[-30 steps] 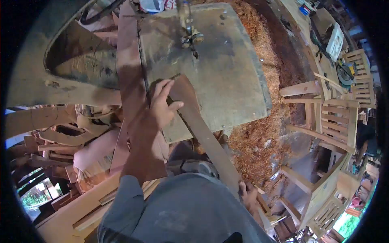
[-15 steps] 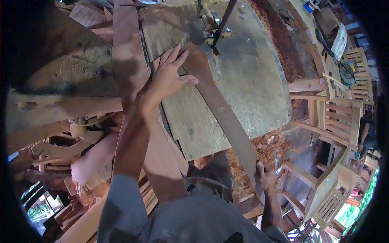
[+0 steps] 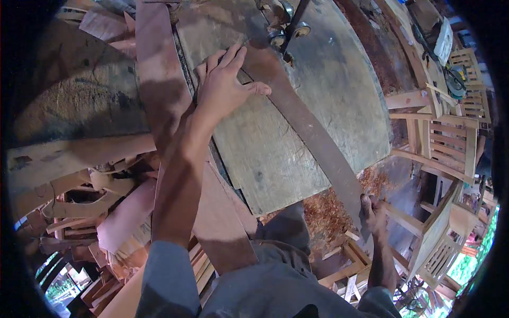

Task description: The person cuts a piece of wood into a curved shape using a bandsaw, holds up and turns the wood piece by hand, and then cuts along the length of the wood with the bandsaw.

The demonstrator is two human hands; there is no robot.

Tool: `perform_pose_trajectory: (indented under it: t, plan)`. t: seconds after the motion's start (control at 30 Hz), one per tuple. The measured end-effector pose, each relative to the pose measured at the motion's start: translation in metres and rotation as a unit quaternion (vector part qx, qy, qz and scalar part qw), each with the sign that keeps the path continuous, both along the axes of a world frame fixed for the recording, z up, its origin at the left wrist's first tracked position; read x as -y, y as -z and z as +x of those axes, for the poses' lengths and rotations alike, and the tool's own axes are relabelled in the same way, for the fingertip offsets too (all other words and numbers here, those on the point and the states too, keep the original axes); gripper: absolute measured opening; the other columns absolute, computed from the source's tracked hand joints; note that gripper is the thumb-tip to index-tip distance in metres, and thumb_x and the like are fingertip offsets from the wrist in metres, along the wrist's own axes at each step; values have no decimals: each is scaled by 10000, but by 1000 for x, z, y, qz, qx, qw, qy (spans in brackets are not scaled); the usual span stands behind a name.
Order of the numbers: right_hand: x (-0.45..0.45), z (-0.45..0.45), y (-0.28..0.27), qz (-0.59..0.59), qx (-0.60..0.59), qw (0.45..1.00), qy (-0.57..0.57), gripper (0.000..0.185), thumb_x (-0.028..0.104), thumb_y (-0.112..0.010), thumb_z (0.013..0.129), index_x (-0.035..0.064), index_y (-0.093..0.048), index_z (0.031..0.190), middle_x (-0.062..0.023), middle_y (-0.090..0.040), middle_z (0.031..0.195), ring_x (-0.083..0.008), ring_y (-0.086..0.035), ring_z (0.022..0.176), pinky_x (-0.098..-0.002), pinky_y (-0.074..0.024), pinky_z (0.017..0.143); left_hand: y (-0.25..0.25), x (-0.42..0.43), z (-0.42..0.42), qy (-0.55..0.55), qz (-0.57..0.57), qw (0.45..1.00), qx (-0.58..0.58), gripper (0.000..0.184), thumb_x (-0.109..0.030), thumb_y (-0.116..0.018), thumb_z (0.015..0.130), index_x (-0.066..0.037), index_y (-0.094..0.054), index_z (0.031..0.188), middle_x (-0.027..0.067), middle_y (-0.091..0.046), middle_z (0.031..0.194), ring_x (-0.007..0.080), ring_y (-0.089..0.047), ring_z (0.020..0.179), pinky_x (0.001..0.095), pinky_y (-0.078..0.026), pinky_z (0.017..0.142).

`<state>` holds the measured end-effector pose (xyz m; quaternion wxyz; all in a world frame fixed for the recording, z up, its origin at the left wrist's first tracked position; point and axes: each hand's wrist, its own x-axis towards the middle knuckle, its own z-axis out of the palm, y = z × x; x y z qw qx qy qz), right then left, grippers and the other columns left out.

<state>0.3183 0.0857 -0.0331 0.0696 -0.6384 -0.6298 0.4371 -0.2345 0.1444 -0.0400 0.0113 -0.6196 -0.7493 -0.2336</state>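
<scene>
A long, curved brown board (image 3: 318, 138) lies slantwise across the worn wooden machine table (image 3: 254, 164). Its far end is beside the blade and round metal guides (image 3: 289, 34). My left hand (image 3: 225, 82) rests at the board's far end, palm down with fingers spread, the thumb over the board's edge. Near the board's close end, past the table's front edge, my right hand (image 3: 374, 212) grips it with the thumb on top. A second reddish board (image 3: 164, 69) lies along the left side of the table.
Stacked offcuts and curved wood pieces (image 3: 101, 196) are at the left. Slatted wooden chair frames (image 3: 450, 143) stand at the right. Shavings (image 3: 328, 217) cover the floor past the front edge. A power tool (image 3: 455, 79) sits on the bench at the upper right.
The board's close end and my right hand have swung right and forward, and its far end has come up beside the blade. My left hand has moved forward with it. The view has shifted.
</scene>
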Motion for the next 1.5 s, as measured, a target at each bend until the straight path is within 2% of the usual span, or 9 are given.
perform_pose_trajectory:
  t: [0.1,0.2,0.33,0.43,0.8,1.13,1.23,1.3,1.5]
  plan:
    - [-7,-4,-8,-10,18,1000,-8,502,443,-631,1057,39,-600,760,2,-521,607,-103,-489,615,-327,-391,541,-2,-3,1,2,-4,1000,14,1175,-764,-816,618,-15,-572,1489,127,-510,1599,339,-423,1454,469,-295,1191]
    - [-12,5,0,38,39,997,-62,509,440,-631,1057,36,-596,749,11,-515,609,-91,-481,605,-320,-379,534,-2,-6,2,2,-4,1000,29,1171,-758,-821,620,-15,-571,1491,126,-510,1599,336,-422,1455,465,-298,1189]
    - [-20,-9,-13,-3,-5,1000,-6,522,432,-628,1060,29,-593,732,8,-515,608,-90,-481,597,-318,-381,531,-4,-10,3,6,7,1000,28,1156,-754,-819,632,-15,-575,1487,123,-509,1600,335,-425,1454,465,-299,1186]
    - [-31,-23,-24,8,12,1000,8,566,513,-626,1052,80,-546,696,43,-474,571,-68,-451,540,-304,-331,485,-5,-11,6,-2,2,1000,11,1136,-750,-816,645,1,-588,1466,127,-515,1593,339,-439,1440,472,-303,1184]
    - [-47,-15,-20,73,18,995,-60,584,500,-589,1070,70,-534,678,34,-458,559,-76,-443,541,-319,-328,482,-6,-12,9,-6,10,1000,15,1123,-751,-800,665,37,-599,1439,122,-515,1589,355,-444,1425,490,-300,1184]
    - [-63,-3,-5,54,-16,998,-33,559,481,-599,1071,80,-536,687,45,-460,570,-74,-437,533,-303,-329,478,-6,-16,8,-9,-7,1000,13,1097,-744,-783,714,35,-583,1460,126,-498,1603,349,-413,1456,489,-276,1204]
    - [-67,-10,-16,35,4,999,-15,555,476,-602,1071,79,-537,688,44,-468,576,-73,-445,537,-299,-336,485,0,-19,6,-15,-10,1000,-12,1165,-810,-755,680,5,-566,1490,74,-460,1642,356,-437,1437,551,-297,1186]
    - [-70,-14,-23,24,4,999,-23,513,461,-642,1053,30,-620,777,28,-506,620,-90,-460,568,-310,-348,512,0,-20,8,-27,-17,999,-9,1146,-797,-766,690,15,-576,1477,80,-465,1638,365,-436,1437,553,-293,1191]
    - [-80,-4,-15,44,-18,998,-49,508,444,-641,1053,30,-633,758,18,-521,615,-97,-469,570,-324,-353,517,-5,-19,9,-22,-15,1000,2,1116,-757,-800,696,17,-581,1471,91,-487,1618,380,-438,1431,553,-302,1196]
